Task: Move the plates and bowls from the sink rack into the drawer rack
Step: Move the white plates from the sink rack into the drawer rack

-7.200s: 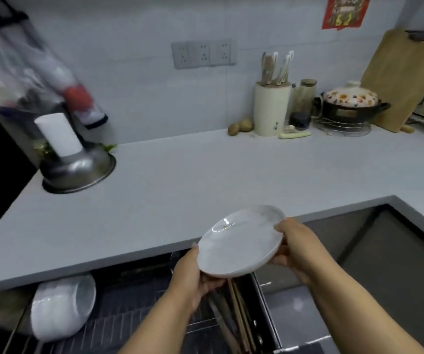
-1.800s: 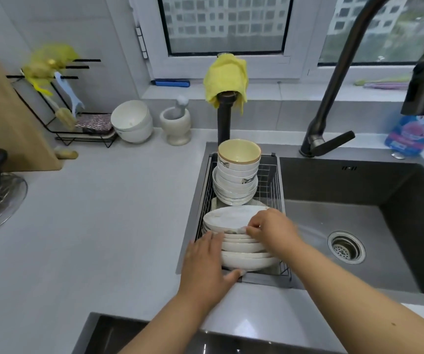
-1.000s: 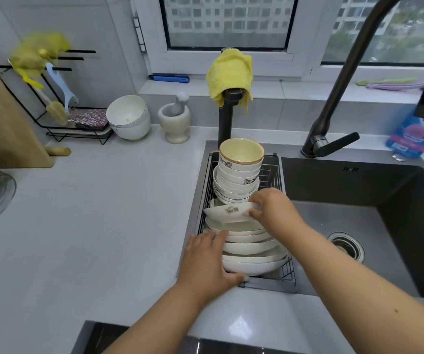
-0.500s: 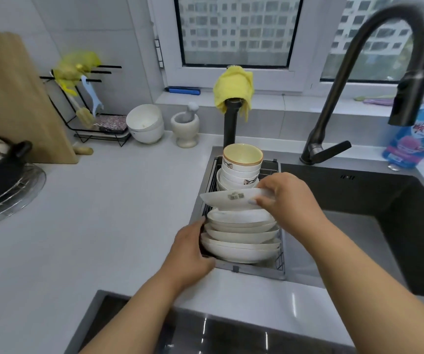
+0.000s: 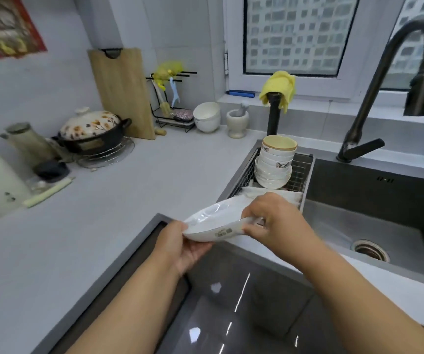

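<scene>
- Both hands held one white plate in the air, tilted, on the near side of the sink rack and above the dark glass cooktop.
- The left hand was closed on the plate's near-left rim, fingers curled beneath; the right hand pinched the rim nearest the sink rack, thumb under and fingers over.
- The glaze looked wet and slick, so a rim-only pinch could have slipped and dropped the plate onto the cooktop below.
- The bowl stack stood tall at the far end of the sink rack; a careless knock on a later reach could have toppled it.
- The drawer rack was out of view, so turning towards it risked clipping the counter edge.
</scene>
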Demonstrator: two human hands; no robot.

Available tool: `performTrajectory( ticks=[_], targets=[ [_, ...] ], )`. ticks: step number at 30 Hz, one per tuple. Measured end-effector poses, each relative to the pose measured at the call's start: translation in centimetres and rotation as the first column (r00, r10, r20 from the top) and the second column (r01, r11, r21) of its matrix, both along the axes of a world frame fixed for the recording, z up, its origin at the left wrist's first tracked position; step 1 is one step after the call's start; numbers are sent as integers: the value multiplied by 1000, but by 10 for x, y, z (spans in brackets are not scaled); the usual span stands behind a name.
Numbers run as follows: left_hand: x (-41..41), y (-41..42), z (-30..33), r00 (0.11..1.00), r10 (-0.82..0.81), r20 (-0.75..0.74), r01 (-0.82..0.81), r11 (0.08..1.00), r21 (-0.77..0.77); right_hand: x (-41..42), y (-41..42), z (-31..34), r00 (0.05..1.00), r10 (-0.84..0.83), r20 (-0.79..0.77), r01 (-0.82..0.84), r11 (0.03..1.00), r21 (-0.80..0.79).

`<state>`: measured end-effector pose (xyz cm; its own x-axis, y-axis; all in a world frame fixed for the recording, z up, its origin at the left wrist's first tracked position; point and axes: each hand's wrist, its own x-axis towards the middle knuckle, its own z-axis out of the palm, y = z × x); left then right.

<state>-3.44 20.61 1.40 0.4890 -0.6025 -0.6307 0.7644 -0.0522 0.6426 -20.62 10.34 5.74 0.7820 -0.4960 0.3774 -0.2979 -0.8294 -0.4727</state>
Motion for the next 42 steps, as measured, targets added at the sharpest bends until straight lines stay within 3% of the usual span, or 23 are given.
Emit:
performTrajectory(
  ticks=[6,9,11,13,15,17,19,26,32,37,42],
  targets=[
    [-40,103,-2,969,232,89,-235,972,25,-5,70,-22,994,-3,110,-26,965,260],
    [-54,154,2,943,306,135,-313,949,40,4,101,-31,995,-63,75,36,946,323],
    [-59,187,1,912,384,145,-393,919,41,13,122,-33,997,-75,2,66,886,458],
    [-62,219,-2,872,473,130,-482,874,53,23,147,-32,995,4,-96,64,722,689],
    [-65,252,-7,825,556,106,-563,824,59,34,177,-34,990,132,-53,-5,403,915],
    [-67,285,-14,782,616,95,-623,779,71,41,211,-33,978,206,44,-68,113,991],
    [-72,323,-19,743,660,109,-668,738,90,52,247,-33,965,250,79,-91,35,995],
    [-92,457,-44,677,706,208,-736,650,192,87,368,-42,891,452,42,-120,146,982],
    [-113,613,-82,623,641,448,-778,446,443,104,501,-71,776,628,-50,-113,217,970],
    [-140,727,-110,684,390,616,-728,316,608,115,612,-112,666,728,-165,-118,321,940],
    [-159,813,-132,825,122,551,-563,258,786,127,704,-150,580,768,-272,-126,414,901]
  ],
)
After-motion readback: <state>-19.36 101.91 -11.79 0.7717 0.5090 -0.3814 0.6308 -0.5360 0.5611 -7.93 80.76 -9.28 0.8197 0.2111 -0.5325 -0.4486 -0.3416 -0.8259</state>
